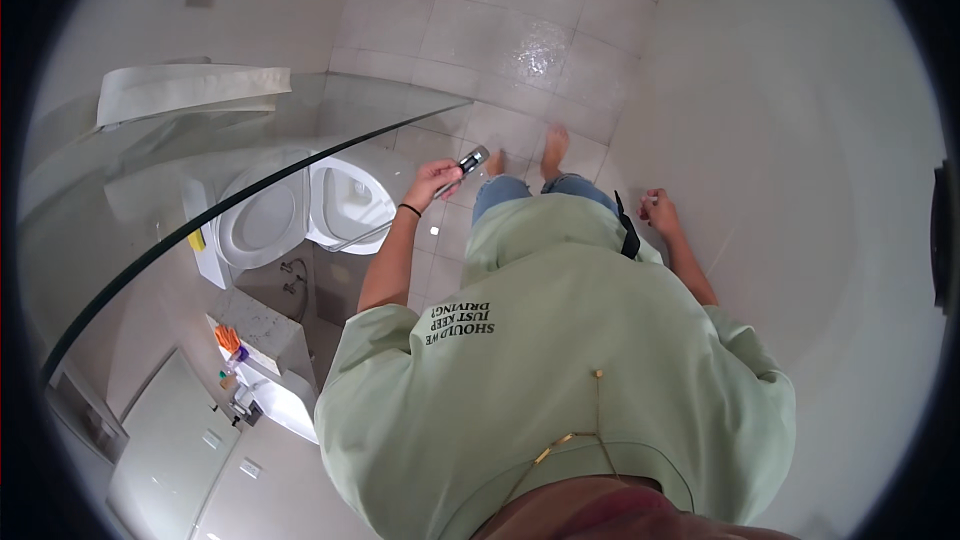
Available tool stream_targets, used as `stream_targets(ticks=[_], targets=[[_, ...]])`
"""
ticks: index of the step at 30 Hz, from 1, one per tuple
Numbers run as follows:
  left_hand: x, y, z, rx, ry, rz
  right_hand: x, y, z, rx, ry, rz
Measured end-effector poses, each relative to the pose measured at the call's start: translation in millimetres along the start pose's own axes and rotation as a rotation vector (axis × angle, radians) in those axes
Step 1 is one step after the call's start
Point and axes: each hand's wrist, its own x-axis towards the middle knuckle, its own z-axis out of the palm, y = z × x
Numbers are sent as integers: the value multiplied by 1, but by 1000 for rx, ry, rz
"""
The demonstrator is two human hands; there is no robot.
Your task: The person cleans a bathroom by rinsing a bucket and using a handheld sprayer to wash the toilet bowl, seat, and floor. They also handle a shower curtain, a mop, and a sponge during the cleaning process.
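Note:
In my left hand (432, 184) is a chrome handheld bidet sprayer (474, 159), its head angled toward the floor beside my feet. A thin silver hose (362, 237) trails from that hand toward the toilet. The white toilet (378, 202) stands to the left with its lid raised, and its bowl shows. My right hand (657, 212) hangs by the right wall, fingers curled in; I see nothing in them. My bare feet (556, 148) are on the tiles, and the floor beyond them looks wet and shiny.
A glass panel (250, 185) crosses the left side, its dark edge running past the toilet. A towel (195, 92) hangs behind it. A sink (285, 402) and counter (268, 325) with an orange item (229, 339) stand lower left. The pale wall (790, 170) is close on the right.

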Motion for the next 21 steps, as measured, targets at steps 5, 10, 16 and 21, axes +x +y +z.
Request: stream_targets(ticks=[5, 10, 16, 21], targets=[[10, 9, -10, 142, 145, -7, 17, -8, -18, -6, 32, -59], [11, 1, -5, 134, 117, 41, 9, -26, -18, 86, 89, -65], [-19, 3, -10, -47, -130, 37, -16, -20, 17, 32, 90, -44], [-45, 16, -22, -33, -68, 185, -35, -23, 41, 50, 117, -13]])
